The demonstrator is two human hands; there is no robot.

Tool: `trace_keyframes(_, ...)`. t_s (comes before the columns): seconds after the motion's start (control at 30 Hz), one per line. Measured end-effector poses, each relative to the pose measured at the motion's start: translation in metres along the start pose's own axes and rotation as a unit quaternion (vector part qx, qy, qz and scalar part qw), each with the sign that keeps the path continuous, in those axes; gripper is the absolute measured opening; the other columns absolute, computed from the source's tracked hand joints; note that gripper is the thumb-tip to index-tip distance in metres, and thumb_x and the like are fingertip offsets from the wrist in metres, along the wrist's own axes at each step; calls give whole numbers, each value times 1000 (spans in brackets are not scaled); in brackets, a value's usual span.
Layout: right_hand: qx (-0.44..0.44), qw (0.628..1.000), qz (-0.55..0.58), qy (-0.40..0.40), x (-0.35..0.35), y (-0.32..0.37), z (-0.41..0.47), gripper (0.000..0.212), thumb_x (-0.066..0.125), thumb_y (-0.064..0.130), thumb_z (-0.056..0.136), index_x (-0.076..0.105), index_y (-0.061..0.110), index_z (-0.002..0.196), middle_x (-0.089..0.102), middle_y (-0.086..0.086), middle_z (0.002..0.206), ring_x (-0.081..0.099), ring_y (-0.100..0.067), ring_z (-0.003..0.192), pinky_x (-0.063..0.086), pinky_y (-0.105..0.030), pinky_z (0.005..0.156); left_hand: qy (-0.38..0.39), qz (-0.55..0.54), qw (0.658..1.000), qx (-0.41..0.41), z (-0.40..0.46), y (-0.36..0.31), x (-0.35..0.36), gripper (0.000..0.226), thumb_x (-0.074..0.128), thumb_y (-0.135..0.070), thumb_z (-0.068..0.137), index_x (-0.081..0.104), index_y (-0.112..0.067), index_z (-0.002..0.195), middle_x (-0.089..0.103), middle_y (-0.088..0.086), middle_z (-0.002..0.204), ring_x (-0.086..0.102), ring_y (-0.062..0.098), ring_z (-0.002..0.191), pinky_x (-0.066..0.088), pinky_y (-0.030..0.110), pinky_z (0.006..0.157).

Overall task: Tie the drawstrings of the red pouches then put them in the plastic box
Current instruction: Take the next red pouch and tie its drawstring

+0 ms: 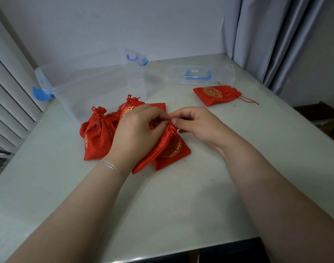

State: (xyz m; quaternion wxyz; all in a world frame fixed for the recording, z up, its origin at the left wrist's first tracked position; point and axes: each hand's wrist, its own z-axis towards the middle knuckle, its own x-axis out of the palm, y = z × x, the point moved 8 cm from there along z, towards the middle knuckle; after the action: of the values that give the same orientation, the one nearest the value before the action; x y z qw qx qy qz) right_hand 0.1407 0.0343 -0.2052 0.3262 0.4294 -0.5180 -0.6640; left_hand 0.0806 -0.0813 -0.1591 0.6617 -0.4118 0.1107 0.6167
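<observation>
Pouches are lying in a loose heap on the table [181, 202], just in front of the box [97, 82]. Box walls are clear, with blue latches, and it is standing open; nothing red is showing through them, though its floor is partly hidden by glare. Its lid [198, 75], clear with a blue handle, is lying flat to the right, apart from the box.

Both hands are working at the neck of the near pouch [172, 149], which is resting on the table with its gold print facing up. The left hand [135, 133] is curling over the gathered neck, fingers pinching the drawstring [171, 128]. The right hand [196, 124] is meeting it from the other side, thumb and forefinger closing on the same string, remaining fingers folded in.

Left of the hands a cinched pouch [97, 137] is sitting with its neck drawn tight. Another pouch [216, 94] is lying alone near the lid, strings trailing right.
</observation>
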Motion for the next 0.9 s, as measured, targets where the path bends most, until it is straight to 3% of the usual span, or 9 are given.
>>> trace_keyframes(0.2,1,1000,-3,-6,-7,-1,2,17,65,2,84,69,18,85,65,4,74,59,3,65,48,-12,68,-2,5,1000,24,-1,-2,3,13,67,-18,81,75,-16,91,65,-1,82,60,15,72,50,37,65)
trace_keyframes(0.33,-9,995,-83,-55,-9,0,3,18,64,7,82,64,23,75,63,3,75,57,-10,72,48,-28,75,0,28,998,48,-1,-5,4,15,66,-19,84,76,-15,95,71,0,89,65,17,81,52,36,68)
trace_keyframes(0.47,-42,988,-124,-86,-9,4,4,14,54,9,85,56,19,75,56,0,68,54,-17,67,48,-35,69,-15,44,997,55,-2,-5,2,14,63,-18,85,75,-14,91,72,-1,88,67,16,82,53,35,70)
trace_keyframes(0.6,-44,985,-131,-106,-15,1,5,11,51,13,87,52,19,77,58,-5,69,62,-32,74,51,-39,71,-20,42,998,44,-2,-2,1,10,64,-17,85,73,-15,90,72,-4,87,65,14,80,52,35,67)
trace_keyframes(0.7,-48,982,-151,-105,-16,2,4,12,51,14,87,51,21,77,60,-6,71,64,-29,76,50,-36,70,-12,35,999,35,-2,1,4,9,63,-16,85,69,-14,91,72,-4,91,66,14,83,54,36,68)
trace_keyframes(0.8,-40,982,-161,-90,-14,1,5,14,51,14,88,50,23,77,62,-3,72,64,-17,67,49,-30,67,1,26,999,29,-1,2,7,9,57,-17,86,64,-12,90,71,-5,100,68,15,90,54,36,71)
trace_keyframes(0.9,-28,983,-161,-86,-15,-3,6,15,50,12,89,49,23,79,60,2,66,63,-9,57,47,-27,61,24,60,998,18,-3,3,12,8,56,-21,89,59,-15,91,71,-8,101,68,17,85,52,33,63)
